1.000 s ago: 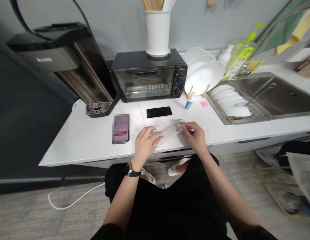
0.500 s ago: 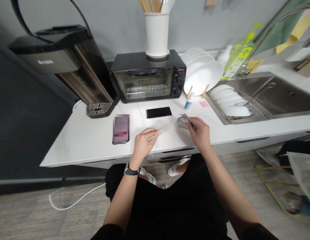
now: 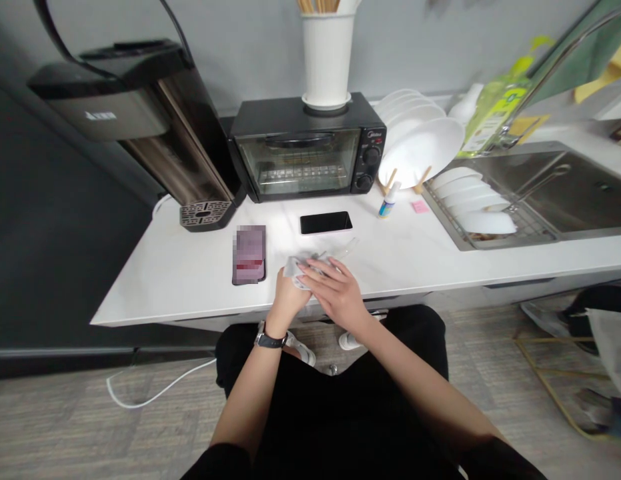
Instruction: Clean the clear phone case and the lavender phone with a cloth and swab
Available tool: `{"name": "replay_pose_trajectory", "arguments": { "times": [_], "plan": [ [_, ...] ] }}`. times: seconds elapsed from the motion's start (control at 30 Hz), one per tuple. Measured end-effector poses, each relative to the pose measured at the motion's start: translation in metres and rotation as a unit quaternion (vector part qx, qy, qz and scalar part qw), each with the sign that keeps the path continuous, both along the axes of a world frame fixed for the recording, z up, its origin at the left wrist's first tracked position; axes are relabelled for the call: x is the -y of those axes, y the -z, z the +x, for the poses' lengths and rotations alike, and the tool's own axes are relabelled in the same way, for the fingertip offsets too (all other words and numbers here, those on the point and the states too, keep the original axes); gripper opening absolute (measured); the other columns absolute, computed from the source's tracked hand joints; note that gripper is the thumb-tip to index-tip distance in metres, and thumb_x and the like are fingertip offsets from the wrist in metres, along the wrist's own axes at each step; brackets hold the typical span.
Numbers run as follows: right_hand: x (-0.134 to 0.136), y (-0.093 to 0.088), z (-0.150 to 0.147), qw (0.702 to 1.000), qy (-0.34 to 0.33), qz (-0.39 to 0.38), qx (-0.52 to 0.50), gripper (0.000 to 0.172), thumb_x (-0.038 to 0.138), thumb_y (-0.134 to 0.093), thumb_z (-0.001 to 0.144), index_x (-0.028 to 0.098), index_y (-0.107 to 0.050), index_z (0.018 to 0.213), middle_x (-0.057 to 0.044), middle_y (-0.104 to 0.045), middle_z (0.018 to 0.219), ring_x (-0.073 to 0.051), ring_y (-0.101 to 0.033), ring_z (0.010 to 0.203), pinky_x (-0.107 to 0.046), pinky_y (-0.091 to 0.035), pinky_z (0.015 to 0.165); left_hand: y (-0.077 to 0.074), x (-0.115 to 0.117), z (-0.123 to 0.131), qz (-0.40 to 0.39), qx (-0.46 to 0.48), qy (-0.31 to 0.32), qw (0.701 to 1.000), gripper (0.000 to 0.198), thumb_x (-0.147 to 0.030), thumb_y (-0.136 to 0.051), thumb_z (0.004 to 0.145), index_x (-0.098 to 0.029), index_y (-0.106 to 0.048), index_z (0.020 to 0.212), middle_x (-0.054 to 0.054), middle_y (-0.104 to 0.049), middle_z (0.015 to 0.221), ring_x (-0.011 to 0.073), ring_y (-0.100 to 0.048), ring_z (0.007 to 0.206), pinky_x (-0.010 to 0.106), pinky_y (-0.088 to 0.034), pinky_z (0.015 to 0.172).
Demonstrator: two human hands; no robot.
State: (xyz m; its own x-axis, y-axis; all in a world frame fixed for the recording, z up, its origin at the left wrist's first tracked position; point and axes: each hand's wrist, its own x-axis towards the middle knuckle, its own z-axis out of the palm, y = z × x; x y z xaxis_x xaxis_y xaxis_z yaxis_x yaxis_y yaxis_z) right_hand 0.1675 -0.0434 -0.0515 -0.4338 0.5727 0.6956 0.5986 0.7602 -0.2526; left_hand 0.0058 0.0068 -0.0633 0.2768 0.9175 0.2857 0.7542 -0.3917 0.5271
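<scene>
Both my hands meet at the front edge of the white counter (image 3: 190, 280). My right hand (image 3: 335, 293) lies across my left hand (image 3: 286, 303) and presses a crumpled grey-white wipe (image 3: 292, 268) with its fingertips. My left hand, with a watch on its wrist, is largely hidden beneath; it seems closed on the near end of a clear plastic strip (image 3: 344, 249), which sticks out to the right behind my right hand. A black phone (image 3: 325, 222) lies face up just beyond the hands. A purple phone-sized item (image 3: 250, 253) lies to the left.
A black toaster oven (image 3: 305, 157) with a white utensil holder (image 3: 326, 60) on top stands at the back. A dark water dispenser (image 3: 155, 127) is at the left. White plates (image 3: 420, 150), a small bottle (image 3: 387, 203), a pink note (image 3: 419, 207) and a sink (image 3: 565, 193) are at the right.
My right hand has carried the wipe from the right over to my left hand and now covers it. The clear strip has stayed with the left hand. The view has shifted slightly.
</scene>
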Motion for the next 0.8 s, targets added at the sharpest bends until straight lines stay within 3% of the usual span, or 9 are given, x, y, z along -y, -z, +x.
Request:
{"name": "replay_pose_trajectory", "arguments": {
  "times": [0.1, 0.27, 0.4, 0.5, 0.63, 0.7, 0.8],
  "plan": [
    [-0.007, 0.003, 0.022, 1.000, 0.022, -0.007, 0.007, 0.051, 0.011, -0.048, 0.108, 0.030, -0.058, 0.154, -0.004, -0.067, 0.152, -0.022, -0.051, 0.154, -0.054, -0.035, 0.132, -0.005, 0.002, 0.000, 0.008, 0.024, 0.024, 0.999, 0.013, -0.014, -0.068, 0.090, -0.019, -0.077, 0.083, 0.007, -0.077, 0.082, 0.0246, -0.075, 0.083, 0.033, -0.058, 0.080],
    [-0.025, 0.005, 0.067, 0.988, 0.145, -0.046, -0.034, 0.065, 0.002, -0.040, 0.104, 0.034, -0.052, 0.159, -0.005, -0.061, 0.158, -0.026, -0.046, 0.156, -0.062, -0.037, 0.129, -0.018, 0.006, 0.002, 0.003, 0.128, 0.093, 0.987, 0.025, -0.024, -0.060, 0.103, -0.029, -0.084, 0.108, 0.003, -0.081, 0.113, 0.0188, -0.077, 0.099, 0.029, -0.058, 0.088],
    [-0.027, 0.002, 0.058, 0.981, 0.171, -0.062, -0.067, 0.068, 0.001, -0.038, 0.102, 0.033, -0.051, 0.161, -0.007, -0.058, 0.160, -0.027, -0.048, 0.155, -0.062, -0.043, 0.127, -0.019, 0.006, 0.004, 0.004, 0.142, 0.085, 0.986, 0.023, -0.027, -0.061, 0.103, -0.029, -0.084, 0.110, 0.003, -0.081, 0.111, 0.0181, -0.077, 0.097, 0.028, -0.058, 0.086],
    [-0.015, 0.001, 0.027, 0.987, 0.134, -0.057, -0.070, 0.071, -0.001, -0.039, 0.101, 0.031, -0.046, 0.164, -0.007, -0.058, 0.160, -0.026, -0.043, 0.158, -0.060, -0.042, 0.128, -0.015, 0.004, 0.004, 0.003, 0.121, 0.066, 0.990, 0.021, -0.026, -0.062, 0.101, -0.024, -0.082, 0.095, 0.005, -0.080, 0.103, 0.0186, -0.076, 0.091, 0.028, -0.057, 0.082],
    [0.002, 0.001, -0.008, 0.998, 0.021, -0.051, -0.029, 0.070, 0.000, -0.039, 0.101, 0.027, -0.044, 0.165, -0.007, -0.057, 0.161, -0.021, -0.042, 0.158, -0.055, -0.038, 0.132, -0.004, 0.001, -0.001, -0.008, 0.054, 0.007, 0.998, 0.019, -0.012, -0.064, 0.086, -0.019, -0.067, 0.069, 0.006, -0.070, 0.070, 0.0209, -0.067, 0.065, 0.031, -0.050, 0.063],
    [0.006, 0.001, -0.010, 0.999, -0.010, -0.042, -0.012, 0.068, 0.000, -0.037, 0.101, 0.026, -0.045, 0.164, -0.006, -0.057, 0.161, -0.020, -0.043, 0.158, -0.053, -0.037, 0.132, -0.002, 0.001, -0.003, -0.010, 0.039, 0.003, 0.999, 0.019, -0.010, -0.065, 0.082, -0.020, -0.064, 0.065, 0.005, -0.065, 0.062, 0.0207, -0.062, 0.059, 0.032, -0.048, 0.061],
    [0.001, 0.003, 0.006, 0.999, -0.001, -0.034, -0.006, 0.066, 0.001, -0.035, 0.103, 0.026, -0.046, 0.163, -0.006, -0.058, 0.160, -0.020, -0.044, 0.157, -0.053, -0.038, 0.132, -0.006, 0.001, -0.002, -0.003, 0.053, 0.017, 0.998, 0.019, -0.012, -0.065, 0.084, -0.019, -0.067, 0.067, 0.006, -0.070, 0.071, 0.0211, -0.066, 0.067, 0.032, -0.050, 0.065]
  ]
}}
